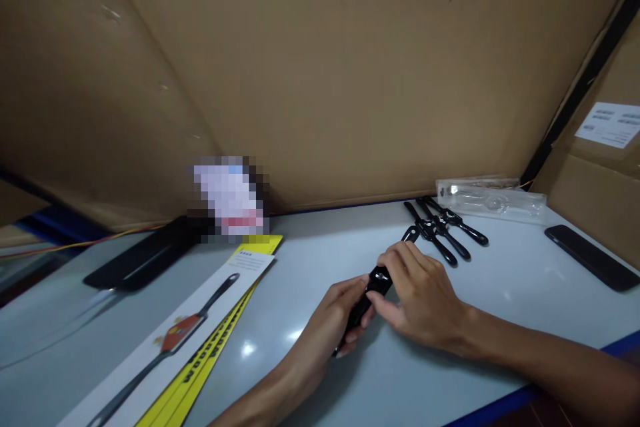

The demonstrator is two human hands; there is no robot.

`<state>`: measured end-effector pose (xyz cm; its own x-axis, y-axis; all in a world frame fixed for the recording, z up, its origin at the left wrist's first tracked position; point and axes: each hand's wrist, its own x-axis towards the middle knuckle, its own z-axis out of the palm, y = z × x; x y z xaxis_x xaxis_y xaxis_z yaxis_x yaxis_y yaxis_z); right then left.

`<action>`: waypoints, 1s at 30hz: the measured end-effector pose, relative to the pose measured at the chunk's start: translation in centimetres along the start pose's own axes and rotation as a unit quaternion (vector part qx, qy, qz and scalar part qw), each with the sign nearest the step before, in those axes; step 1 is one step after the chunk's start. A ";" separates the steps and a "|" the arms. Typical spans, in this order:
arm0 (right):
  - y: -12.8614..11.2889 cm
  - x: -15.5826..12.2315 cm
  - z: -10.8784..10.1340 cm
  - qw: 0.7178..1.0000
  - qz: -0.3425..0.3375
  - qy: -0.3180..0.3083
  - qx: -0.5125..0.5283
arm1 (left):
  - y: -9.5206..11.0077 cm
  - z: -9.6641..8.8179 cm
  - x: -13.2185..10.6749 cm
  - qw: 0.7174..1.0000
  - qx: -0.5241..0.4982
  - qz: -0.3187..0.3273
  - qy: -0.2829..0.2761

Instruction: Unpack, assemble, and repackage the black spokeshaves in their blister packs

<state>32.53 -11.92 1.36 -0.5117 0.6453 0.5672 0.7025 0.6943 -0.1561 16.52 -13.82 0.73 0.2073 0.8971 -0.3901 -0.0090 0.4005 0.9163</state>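
A glossy black spokeshave [381, 280] is held between my two hands over the pale tabletop, slanting up toward the right. My left hand [345, 310] is closed around its lower handle. My right hand [420, 293] grips the middle and upper part, with the thumb pressed near the tool's centre. The far handle tip, which has a hole in it, sticks out beyond my right fingers. Just past my right hand, three similar black spokeshaves [437, 230] lie side by side on the table. Much of the held tool's body is hidden by my fingers.
Printed cards, white [200, 320] and yellow [220, 340], overlap at left. Behind them are a blurred-out screen [230, 200] and a flat black object [145, 263]. Clear plastic packaging [493, 201] and a black oblong piece [593, 257] lie right. Cardboard [340, 80] walls the back.
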 end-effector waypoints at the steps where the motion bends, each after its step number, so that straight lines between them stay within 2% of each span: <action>1: 0.0 0.0 0.1 1.000 -0.002 -0.001 0.002 | 0.0 0.0 0.1 1.000 0.000 0.000 -0.001; 12: 0.5 -0.2 0.1 0.999 -0.008 -0.007 0.050 | 0.1 -0.1 0.0 1.000 0.004 0.011 -0.024; 18: 1.4 0.3 -0.5 0.998 -0.020 0.046 0.038 | 0.4 -0.1 -0.1 1.000 -0.009 -0.004 -0.008; 25: 1.5 0.2 0.2 1.000 -0.023 -0.002 0.010 | 0.3 0.2 -0.1 1.000 0.016 0.008 0.009; 30: 1.3 0.4 0.4 0.998 0.036 -0.032 0.041 | 0.1 0.2 -0.1 1.000 0.028 0.011 0.006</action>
<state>33.08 -10.64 1.06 -0.4940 0.7113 0.5000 0.6964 0.6680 -0.2622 16.70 -13.88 0.90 0.1967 0.9079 -0.3701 0.0417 0.3694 0.9284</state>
